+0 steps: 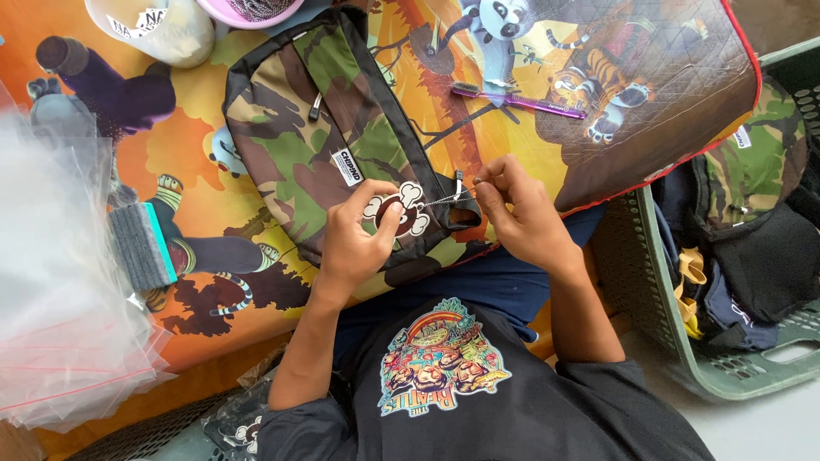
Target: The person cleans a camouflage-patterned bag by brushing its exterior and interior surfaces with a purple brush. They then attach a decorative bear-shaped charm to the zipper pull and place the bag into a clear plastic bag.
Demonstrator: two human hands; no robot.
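Bag [316,128], camouflage, lying on a cartoon-printed mat [213,213], near edge at the person's lap. Left hand [354,243] pinches a brown-and-white charm [400,209] against the bag. Right hand [521,213], fingers closed, holds the charm's thin chain [446,199] by the zipper pull. Purple toothbrush [517,100] far right; green basket [683,341] right; clear plastic bags [51,282] left.

We see a camouflage bag [325,145] of matt woven cloth, edged with black webbing, and a thin metal ball chain [444,199] glinting at its zip. The charm [397,209] looks like smooth, slightly glossy rubber or plastic. The quilted cartoon mat [649,94] has a satiny sheen. The purple toothbrush [517,100] is shiny plastic, the clear bags [60,282] glossy film, the green basket [649,282] dull moulded plastic.
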